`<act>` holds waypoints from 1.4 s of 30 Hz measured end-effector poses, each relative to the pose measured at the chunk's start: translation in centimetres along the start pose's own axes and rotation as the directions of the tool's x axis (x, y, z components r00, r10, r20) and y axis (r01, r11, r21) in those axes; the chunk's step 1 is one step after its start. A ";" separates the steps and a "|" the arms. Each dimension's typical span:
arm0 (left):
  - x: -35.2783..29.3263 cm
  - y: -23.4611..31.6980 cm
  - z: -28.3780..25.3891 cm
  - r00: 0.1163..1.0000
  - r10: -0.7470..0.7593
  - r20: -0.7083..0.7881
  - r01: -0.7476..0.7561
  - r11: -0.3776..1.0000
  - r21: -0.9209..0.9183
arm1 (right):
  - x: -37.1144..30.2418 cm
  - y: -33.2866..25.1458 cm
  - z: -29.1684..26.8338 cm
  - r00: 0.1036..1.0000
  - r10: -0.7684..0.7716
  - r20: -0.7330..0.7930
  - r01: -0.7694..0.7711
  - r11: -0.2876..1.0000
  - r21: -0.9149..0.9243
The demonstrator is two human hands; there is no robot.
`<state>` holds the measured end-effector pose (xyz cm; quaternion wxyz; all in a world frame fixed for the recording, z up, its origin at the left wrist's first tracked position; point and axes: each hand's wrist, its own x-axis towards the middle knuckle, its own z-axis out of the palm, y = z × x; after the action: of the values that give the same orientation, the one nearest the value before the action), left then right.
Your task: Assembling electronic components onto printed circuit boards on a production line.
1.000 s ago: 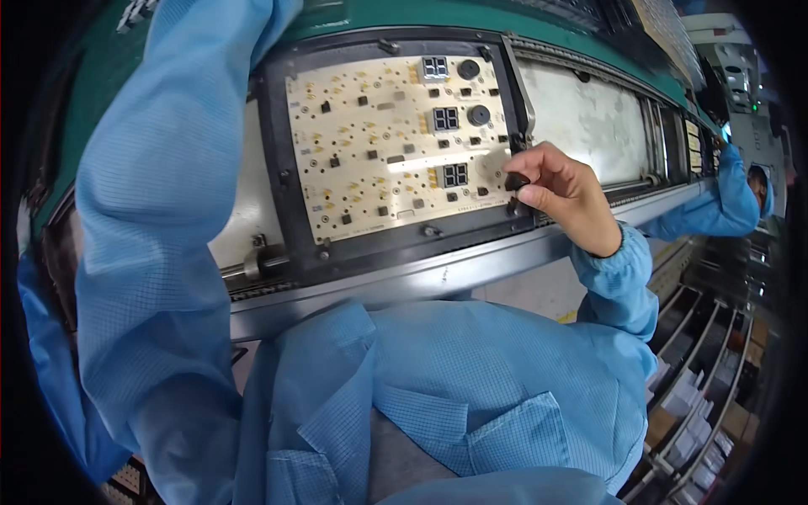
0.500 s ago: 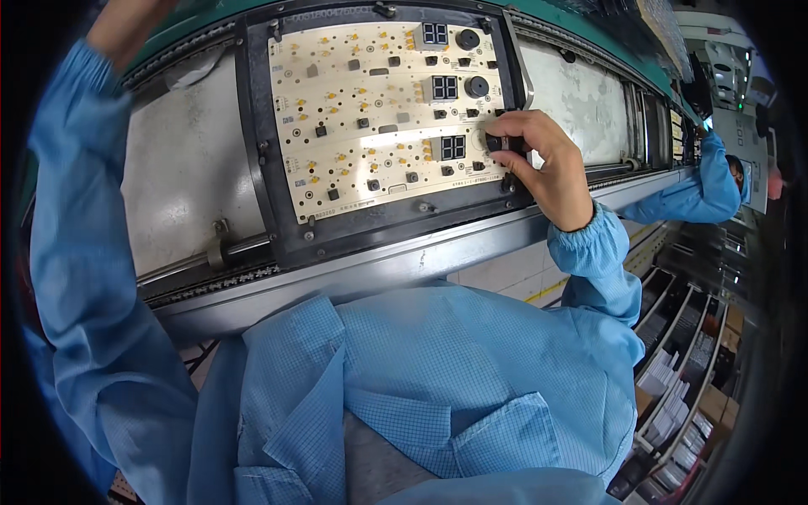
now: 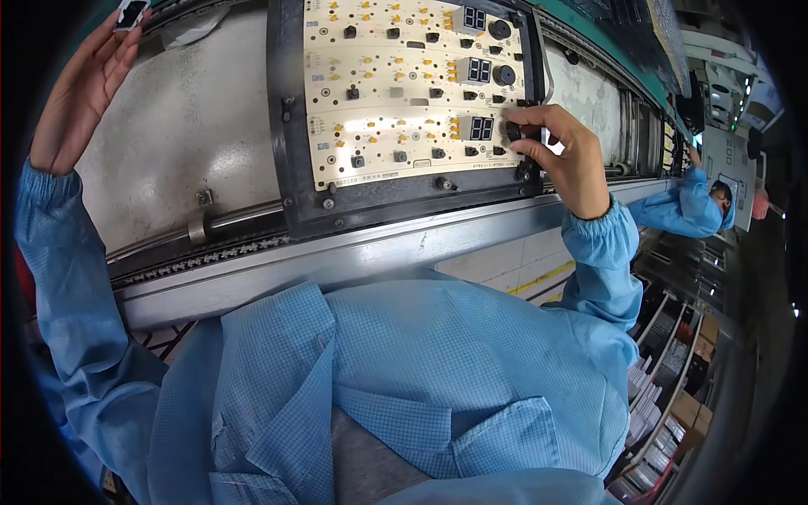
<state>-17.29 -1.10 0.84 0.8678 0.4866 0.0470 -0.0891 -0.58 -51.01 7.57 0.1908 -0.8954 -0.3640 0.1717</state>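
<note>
A cream circuit board panel (image 3: 379, 105) lies in a black frame (image 3: 290, 151). It carries rows of small yellow parts, black push buttons and several digit displays (image 3: 475, 71). My right hand (image 3: 572, 156) pinches a black round buzzer (image 3: 513, 131) between thumb and fingers, at the right end of the nearest row, beside that row's display. Whether the buzzer is seated is hidden by the fingers. Two similar buzzers (image 3: 504, 76) stand in the farther rows. At the upper left, my left hand (image 3: 84, 93) holds a small white-edged black rectangular part (image 3: 132, 13) at its fingertips.
The frame sits on a conveyor with a chain (image 3: 227, 252) and a metal front rail (image 3: 379, 248). Pale metal plates (image 3: 185, 126) lie on either side. A person in blue (image 3: 694, 202) works farther along at the right. Shelves with boxes (image 3: 673, 404) stand at lower right.
My left hand has come into view at the upper left with the small rectangular part. The board appears higher and farther right in the picture. My right hand remains at the buzzer.
</note>
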 end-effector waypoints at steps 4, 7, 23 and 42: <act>0.0 -0.5 0.3 0.999 0.018 -0.026 -0.016 0.997 0.072 | -0.2 -0.4 0.2 0.997 0.066 -0.034 -0.066 0.998 0.003; 0.0 -0.8 0.0 0.999 0.012 -0.048 -0.007 0.996 0.092 | -0.4 0.0 0.3 0.995 0.091 -0.040 -0.091 0.996 -0.013; -0.9 -2.0 0.2 0.987 0.033 -0.158 -0.008 0.987 0.158 | 0.1 -1.2 0.8 0.935 0.330 -0.126 -0.346 0.930 -0.128; -2.5 -2.0 4.6 0.958 0.069 -0.279 -0.075 0.997 -0.009 | 7.6 -10.0 0.1 0.774 -0.605 -0.187 0.526 0.778 -0.344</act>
<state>-20.15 -5.78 2.00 0.8598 0.4873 0.1518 0.0123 -1.31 -38.88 10.91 0.1596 -0.7748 -0.6067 -0.0778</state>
